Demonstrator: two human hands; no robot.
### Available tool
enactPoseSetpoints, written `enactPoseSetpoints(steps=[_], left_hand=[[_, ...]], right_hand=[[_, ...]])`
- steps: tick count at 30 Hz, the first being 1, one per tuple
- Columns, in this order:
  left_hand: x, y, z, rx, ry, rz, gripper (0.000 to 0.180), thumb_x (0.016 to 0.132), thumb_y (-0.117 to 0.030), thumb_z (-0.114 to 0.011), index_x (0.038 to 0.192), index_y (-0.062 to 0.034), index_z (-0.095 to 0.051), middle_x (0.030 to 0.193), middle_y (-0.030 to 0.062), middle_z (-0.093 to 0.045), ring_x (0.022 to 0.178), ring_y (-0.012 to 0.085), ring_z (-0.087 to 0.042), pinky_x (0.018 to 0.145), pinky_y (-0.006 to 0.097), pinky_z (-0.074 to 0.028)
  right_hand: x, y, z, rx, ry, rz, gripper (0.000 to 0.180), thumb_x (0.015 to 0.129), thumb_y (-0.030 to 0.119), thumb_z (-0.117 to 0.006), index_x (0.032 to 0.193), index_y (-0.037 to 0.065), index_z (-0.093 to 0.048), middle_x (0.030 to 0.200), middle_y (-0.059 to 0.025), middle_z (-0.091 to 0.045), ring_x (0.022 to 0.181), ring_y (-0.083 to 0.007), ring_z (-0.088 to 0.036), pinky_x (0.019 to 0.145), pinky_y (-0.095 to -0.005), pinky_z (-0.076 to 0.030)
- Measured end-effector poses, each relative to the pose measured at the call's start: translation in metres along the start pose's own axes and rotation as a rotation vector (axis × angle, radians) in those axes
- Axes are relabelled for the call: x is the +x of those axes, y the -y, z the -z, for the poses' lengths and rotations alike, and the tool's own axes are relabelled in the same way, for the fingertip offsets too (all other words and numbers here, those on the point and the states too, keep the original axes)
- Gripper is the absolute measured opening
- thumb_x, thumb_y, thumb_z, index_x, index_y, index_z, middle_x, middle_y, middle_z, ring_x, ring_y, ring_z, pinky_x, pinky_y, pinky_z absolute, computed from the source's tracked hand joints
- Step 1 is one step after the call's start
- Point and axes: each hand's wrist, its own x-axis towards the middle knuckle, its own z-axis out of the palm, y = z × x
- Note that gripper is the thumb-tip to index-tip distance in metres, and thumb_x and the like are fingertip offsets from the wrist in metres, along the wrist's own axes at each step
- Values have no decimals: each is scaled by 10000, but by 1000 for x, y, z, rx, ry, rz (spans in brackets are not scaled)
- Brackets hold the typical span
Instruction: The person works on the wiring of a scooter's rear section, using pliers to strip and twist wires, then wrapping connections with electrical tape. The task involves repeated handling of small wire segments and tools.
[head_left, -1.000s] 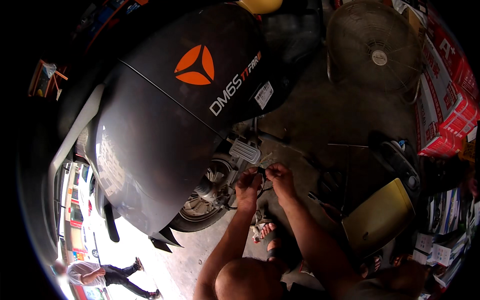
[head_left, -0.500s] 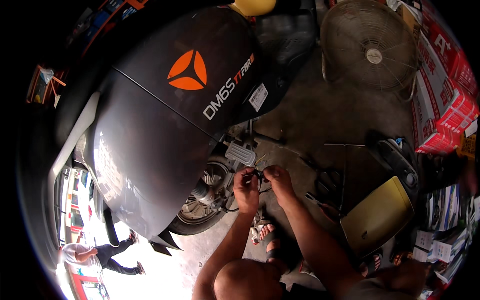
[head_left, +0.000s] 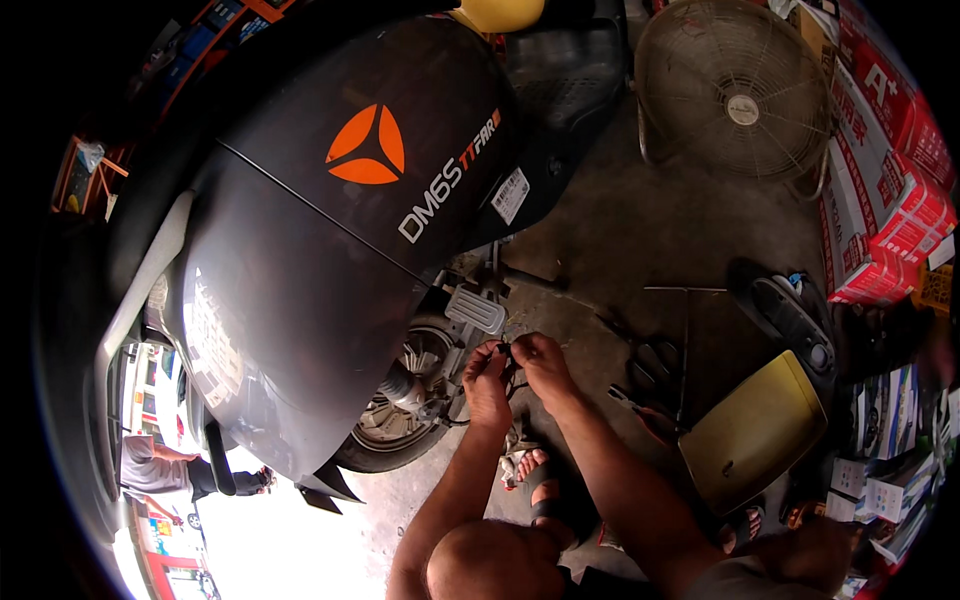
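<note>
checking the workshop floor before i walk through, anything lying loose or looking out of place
Yes. A yellow body panel lies loose on the concrete floor beside the scooter, with pliers and a long rod tool scattered near it. Both hands work on thin wires by the rear wheel. No spill shows.

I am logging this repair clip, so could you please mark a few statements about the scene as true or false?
1. Both hands meet beside the scooter's rear wheel. True: the left hand and right hand pinch a small dark part between them.
2. The round fan lies at the lower left. False: it stands at the upper right.
3. A yellow panel lies on the floor to the person's right. True.
4. The scooter body is bright white. False: it is dark grey with an orange emblem.
</note>
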Motion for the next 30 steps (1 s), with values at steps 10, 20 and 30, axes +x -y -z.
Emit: enactPoseSetpoints(steps=[10, 20, 30], left_hand=[[13, 3, 22, -200, 119, 52, 129, 907, -61, -518, 1005, -78, -600, 979, 10, -616, 987, 150, -562, 923, 323, -423], [-7, -7, 14, 208, 132, -174, 234, 886, 6, -558, 1106, -63, -597, 1014, -7, -605, 896, 95, -558, 781, 243, -462], [0, -7, 18, 642, 142, -566, 131, 869, -1, -659, 993, -13, -618, 1051, 47, -630, 899, 110, -585, 718, 265, -477]], right_hand=[[9, -4, -6, -144, 76, -26, 164, 903, 137, -588, 874, -18, -632, 770, -65, -632, 730, -129, -574, 654, -299, -463], [-1, 8, 7, -43, 86, -87, 124, 913, 105, -599, 836, 9, -619, 738, 3, -582, 678, -86, -510, 609, -257, -418], [6, 4, 8, -65, 127, -20, 173, 850, 121, -582, 785, -29, -638, 659, -39, -603, 646, -109, -540, 584, -297, -438]])
